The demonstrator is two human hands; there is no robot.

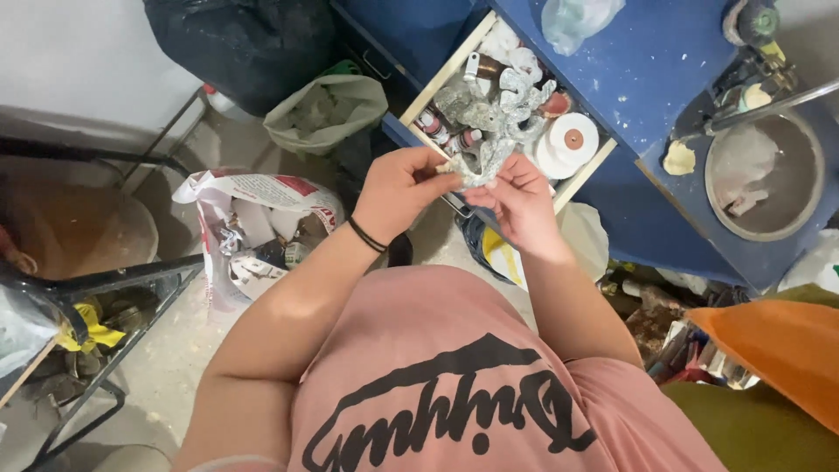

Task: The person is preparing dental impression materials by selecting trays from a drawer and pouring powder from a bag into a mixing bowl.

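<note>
Item: crumpled silvery-grey piece (482,166), looks like foil or rough cast metal; can't tell which.
Location: held in the air between both hands, just over the front edge of the open drawer (427,84), in front of the chest.
Left hand (398,188): fingers curled narrow, thumb and forefinger pinching the piece's left end. Black band at the wrist.
Right hand (523,203): fingers bent close, tips gripping the piece's lower right side. Palm turned inward.
Drawer contents: more silvery lumps (494,109) piled in the middle, small brown bottles (437,127) at the left, white discs (572,135) at the right.
Bench: blue worktop (647,61), speckled w/ white; round basin (769,179) set in at the right, clear plastic bag (577,17) at the back.
Floor, left: printed sack (253,227) open w/ scraps inside; pale green bag (328,109) behind it; black bag (245,44) against the wall.
Frame, far left: black metal stand (105,288) w/ yellow rag.
Handling note (judgement): piece appears thin and jagged, so pinch w/ fingertips only, approx. at opposite ends, and turn slowly; edges could nick skin or tear.
Handling note 2: keep it over the drawer, so bits that break off drop in there, not onto the cluttered floor.
Grip check: both hands share the load; neither looks strained.
</note>
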